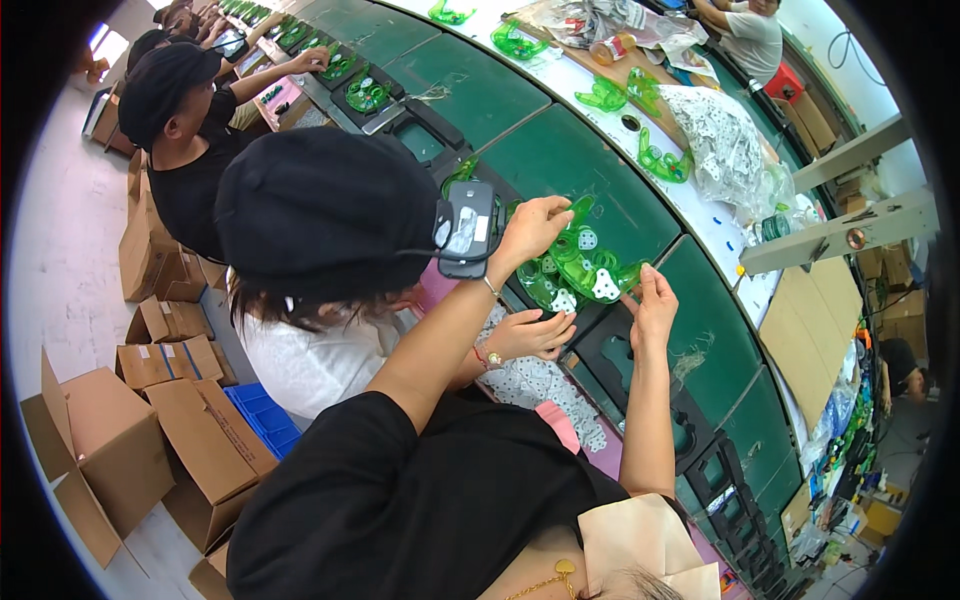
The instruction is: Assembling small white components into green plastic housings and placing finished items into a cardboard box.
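A clear green plastic shell (575, 268), shaped like a game controller's half, is between my hands. White rubber pads (604, 286) with small holes lie on it. My left hand (535, 230) has its fingers closed on the far end of the shell. At the other end, my right hand (652, 302) pinches the tip between thumb and fingers. Just below lies another green shell (540, 288), partly covered by the first. A co-worker's hand (528, 336), with a bracelet, touches the area of that lower shell and a white pad.
Black fixtures (610, 350) line the green conveyor (590, 150). Loose white pads (550, 395) lie heaped on the near bench. Across the belt sit more green shells (660, 160) and a bag of white pads (715, 135). A co-worker in a black cap (325, 215) sits close on my left.
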